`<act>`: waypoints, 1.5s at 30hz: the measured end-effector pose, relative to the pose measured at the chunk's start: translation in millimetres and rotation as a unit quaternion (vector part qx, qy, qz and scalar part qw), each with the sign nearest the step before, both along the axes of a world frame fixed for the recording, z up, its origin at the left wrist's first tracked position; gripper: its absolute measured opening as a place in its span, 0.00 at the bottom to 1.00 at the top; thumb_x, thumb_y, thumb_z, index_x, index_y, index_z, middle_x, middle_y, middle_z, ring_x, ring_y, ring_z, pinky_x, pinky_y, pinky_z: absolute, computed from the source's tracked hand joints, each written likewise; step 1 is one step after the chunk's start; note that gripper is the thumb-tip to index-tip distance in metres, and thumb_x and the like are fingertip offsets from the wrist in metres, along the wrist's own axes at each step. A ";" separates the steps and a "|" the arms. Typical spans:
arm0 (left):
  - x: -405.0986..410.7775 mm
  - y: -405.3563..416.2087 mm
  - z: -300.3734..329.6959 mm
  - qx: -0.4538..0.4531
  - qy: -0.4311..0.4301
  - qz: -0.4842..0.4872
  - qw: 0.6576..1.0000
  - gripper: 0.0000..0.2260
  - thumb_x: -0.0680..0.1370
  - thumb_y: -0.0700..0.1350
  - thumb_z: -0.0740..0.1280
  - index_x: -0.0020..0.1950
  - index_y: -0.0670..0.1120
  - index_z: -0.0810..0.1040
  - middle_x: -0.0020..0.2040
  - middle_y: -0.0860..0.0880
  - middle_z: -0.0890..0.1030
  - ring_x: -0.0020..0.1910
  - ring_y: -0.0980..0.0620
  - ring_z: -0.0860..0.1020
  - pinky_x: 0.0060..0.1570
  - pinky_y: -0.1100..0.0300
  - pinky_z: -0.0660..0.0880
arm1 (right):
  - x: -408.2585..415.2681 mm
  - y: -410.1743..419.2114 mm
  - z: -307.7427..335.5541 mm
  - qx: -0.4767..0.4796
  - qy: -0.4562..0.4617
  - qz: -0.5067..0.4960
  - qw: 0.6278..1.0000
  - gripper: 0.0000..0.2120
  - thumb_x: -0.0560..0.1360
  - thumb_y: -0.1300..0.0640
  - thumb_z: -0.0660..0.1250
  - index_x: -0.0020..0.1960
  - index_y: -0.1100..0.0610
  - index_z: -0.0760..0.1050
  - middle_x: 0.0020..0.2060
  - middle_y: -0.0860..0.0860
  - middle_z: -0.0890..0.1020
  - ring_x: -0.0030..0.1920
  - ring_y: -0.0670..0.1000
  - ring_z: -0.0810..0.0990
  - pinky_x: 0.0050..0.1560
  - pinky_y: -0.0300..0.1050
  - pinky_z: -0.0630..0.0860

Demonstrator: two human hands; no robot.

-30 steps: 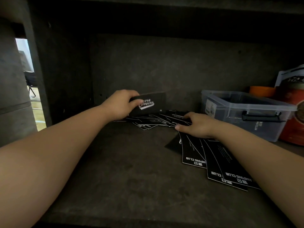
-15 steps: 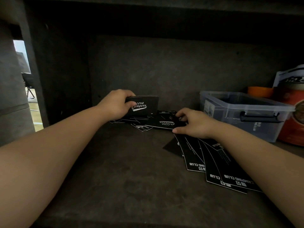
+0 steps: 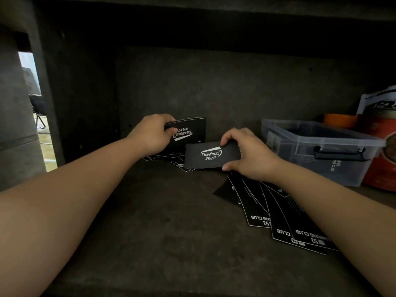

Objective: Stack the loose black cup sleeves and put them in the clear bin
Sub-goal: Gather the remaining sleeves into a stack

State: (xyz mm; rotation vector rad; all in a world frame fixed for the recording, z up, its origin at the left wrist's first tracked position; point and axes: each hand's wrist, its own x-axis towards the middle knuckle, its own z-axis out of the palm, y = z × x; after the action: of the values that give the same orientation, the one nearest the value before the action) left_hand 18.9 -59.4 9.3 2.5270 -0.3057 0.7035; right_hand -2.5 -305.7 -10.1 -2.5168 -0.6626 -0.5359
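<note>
Black card sleeves are mid-gathering: the left hand (image 3: 151, 133) fingers clamp a small stack (image 3: 188, 131) near the shelf's back, the right hand (image 3: 249, 156) pinches one sleeve (image 3: 211, 155). Next, I'd judge, that sleeve joins the stack; loose sleeves (image 3: 278, 215) lie toward the front right edge, the clear bin (image 3: 321, 151) at the right.

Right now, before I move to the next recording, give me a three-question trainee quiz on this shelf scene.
1. True or false: the right hand holds a single black cardboard cup sleeve.
2. The clear plastic bin sits: A) left of the hands B) right of them.
3. What does the left hand grip?

Key: 1 true. 2 B. 3 A small stack of black sleeves.
</note>
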 end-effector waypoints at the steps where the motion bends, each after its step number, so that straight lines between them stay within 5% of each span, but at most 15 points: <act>1: -1.0 -1.7 0.4 -0.002 0.015 -0.025 1.000 0.07 0.81 0.46 0.64 0.58 0.52 0.78 0.51 0.51 0.79 0.48 0.52 0.77 0.44 0.59 0.72 | -0.3 0.7 0.3 -0.002 -0.005 0.007 1.000 0.26 0.63 0.57 0.80 0.53 0.44 0.69 0.55 0.44 0.67 0.56 0.43 0.68 0.53 0.32 0.63; 5: -6.2 -14.3 -1.6 0.024 0.058 -0.115 0.991 0.05 0.81 0.47 0.64 0.52 0.56 0.77 0.46 0.58 0.79 0.46 0.59 0.77 0.40 0.69 0.69 | -2.3 3.2 -0.3 0.001 0.007 0.021 1.000 0.36 0.63 0.56 0.80 0.63 0.43 0.63 0.58 0.44 0.68 0.60 0.41 0.68 0.59 0.35 0.64; 8: -7.6 -22.6 -3.6 0.035 0.064 -0.139 0.988 0.06 0.82 0.47 0.62 0.52 0.55 0.78 0.48 0.57 0.80 0.49 0.59 0.78 0.44 0.67 0.70 | -2.9 3.1 -0.8 -0.009 0.006 0.022 1.000 0.43 0.62 0.53 0.80 0.69 0.42 0.58 0.62 0.45 0.70 0.61 0.44 0.70 0.60 0.36 0.64; 16: -4.3 -12.9 3.5 -0.052 0.031 -0.070 0.996 0.07 0.82 0.47 0.61 0.55 0.52 0.78 0.50 0.56 0.78 0.50 0.56 0.75 0.46 0.62 0.67 | -7.9 5.5 4.2 -0.012 -0.075 0.007 0.997 0.37 0.69 0.40 0.71 0.73 0.48 0.63 0.66 0.48 0.72 0.66 0.46 0.70 0.68 0.40 0.65; 21: -3.9 -4.9 2.7 -0.086 0.042 -0.118 0.988 0.08 0.82 0.45 0.63 0.48 0.56 0.79 0.47 0.57 0.81 0.49 0.58 0.79 0.48 0.61 0.72 | -11.0 5.3 7.5 0.087 -0.013 -0.010 0.996 0.32 0.66 0.30 0.65 0.64 0.45 0.67 0.54 0.46 0.79 0.54 0.44 0.78 0.54 0.41 0.73; 26: -11.7 -15.2 0.9 -0.085 0.060 -0.187 0.977 0.08 0.81 0.44 0.63 0.51 0.53 0.81 0.48 0.53 0.84 0.49 0.51 0.82 0.53 0.46 0.79 | -2.7 4.8 0.4 0.196 0.152 0.005 0.969 0.21 0.74 0.42 0.66 0.62 0.49 0.67 0.48 0.49 0.81 0.43 0.51 0.85 0.48 0.48 0.82; 33: -10.9 -21.2 -4.3 -0.041 0.094 -0.214 0.971 0.08 0.82 0.44 0.61 0.55 0.50 0.80 0.49 0.54 0.83 0.51 0.55 0.81 0.56 0.55 0.77 | -5.6 4.4 2.1 0.027 0.087 -0.061 0.994 0.13 0.80 0.46 0.58 0.59 0.51 0.71 0.36 0.48 0.81 0.33 0.45 0.81 0.32 0.34 0.68; 37: -14.0 -23.8 -2.2 -0.003 0.133 -0.234 0.963 0.08 0.81 0.47 0.64 0.59 0.52 0.79 0.51 0.56 0.82 0.49 0.63 0.80 0.49 0.69 0.76 | -4.0 3.3 3.9 0.035 0.057 -0.073 0.995 0.15 0.78 0.44 0.62 0.58 0.52 0.77 0.39 0.46 0.80 0.35 0.42 0.75 0.34 0.36 0.68; 41: -8.9 -24.4 -6.7 0.052 0.072 -0.160 0.983 0.08 0.81 0.44 0.63 0.58 0.54 0.76 0.50 0.58 0.78 0.51 0.59 0.77 0.48 0.67 0.72 | -2.5 -1.0 6.0 0.033 0.047 -0.116 0.992 0.15 0.75 0.40 0.65 0.49 0.52 0.76 0.41 0.46 0.79 0.44 0.47 0.77 0.40 0.39 0.69; 45: -4.1 -13.3 0.2 -0.041 -0.008 -0.098 0.994 0.07 0.82 0.44 0.62 0.57 0.53 0.76 0.49 0.54 0.77 0.50 0.55 0.75 0.47 0.61 0.68 | -4.1 -12.0 15.9 -0.039 0.076 -0.176 0.981 0.28 0.72 0.35 0.65 0.61 0.54 0.75 0.57 0.52 0.79 0.58 0.52 0.77 0.51 0.42 0.70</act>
State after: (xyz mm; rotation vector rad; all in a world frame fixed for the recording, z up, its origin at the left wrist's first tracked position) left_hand 14.9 -72.7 9.5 2.3746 -0.5114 0.6458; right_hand -6.6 -317.6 5.8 -2.7319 -0.1838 -0.4360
